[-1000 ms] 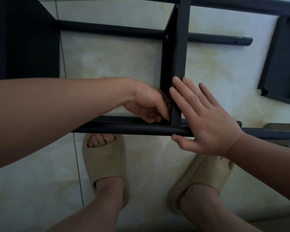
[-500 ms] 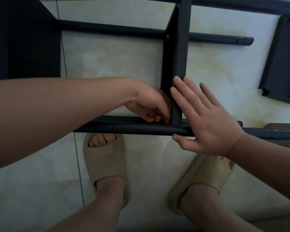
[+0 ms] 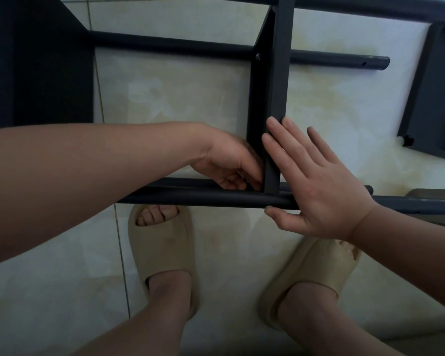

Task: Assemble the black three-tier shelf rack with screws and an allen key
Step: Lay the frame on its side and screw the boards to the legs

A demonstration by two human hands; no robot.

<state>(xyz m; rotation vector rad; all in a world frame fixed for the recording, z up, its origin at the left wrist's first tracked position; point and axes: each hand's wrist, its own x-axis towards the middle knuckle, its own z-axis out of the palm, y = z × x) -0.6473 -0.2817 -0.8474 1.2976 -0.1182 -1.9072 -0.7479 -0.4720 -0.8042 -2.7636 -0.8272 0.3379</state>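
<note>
From my end, the round black rack tube (image 3: 203, 197) nearest the camera reads as painted metal, smooth, with a dull satin sheen along its top. The flat black shelf panel (image 3: 280, 73) crossing it looks matt and even. The wide black panel (image 3: 44, 68) at the left is matt too and seems faintly grained. A small silver screw head (image 3: 258, 56) in the crossing panel glints like bare metal. The cream marbled floor tiles (image 3: 177, 93) are glossy and smooth, with thin grout lines between them. The beige moulded sandals (image 3: 162, 247) look like soft foam, matt and seamless.
</note>
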